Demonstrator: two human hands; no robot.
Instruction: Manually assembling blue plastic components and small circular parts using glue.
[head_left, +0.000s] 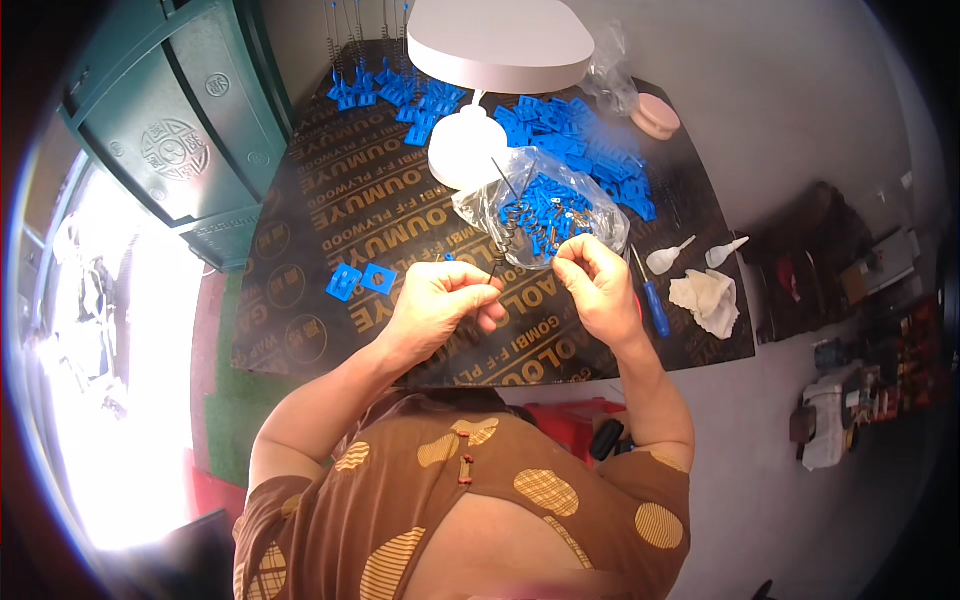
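Between the thumb and fingers of my left hand (440, 308) is the lower end of a thin black rod with a coil spring (509, 228) on it, tilted up and away from me. My right hand (604, 292) is closed in a pinch at the near right edge of a clear plastic bag (477, 208); whatever its fingertips hold is too small to make out. Inside the bag lie many small blue plastic parts (548, 200), with some metal-coloured bits among them. Left of my left hand, two blue square plates (343, 283) rest on the dark plywood table (300, 215).
A white lamp (500, 45) stands over the far middle. Behind the bag spreads a heap of blue plates (585, 140); sprung rods stand in blue plates (352, 92) at far left. To the right lie a blue-handled screwdriver (655, 305), white squeeze bulbs (664, 260) and a cloth (708, 300).
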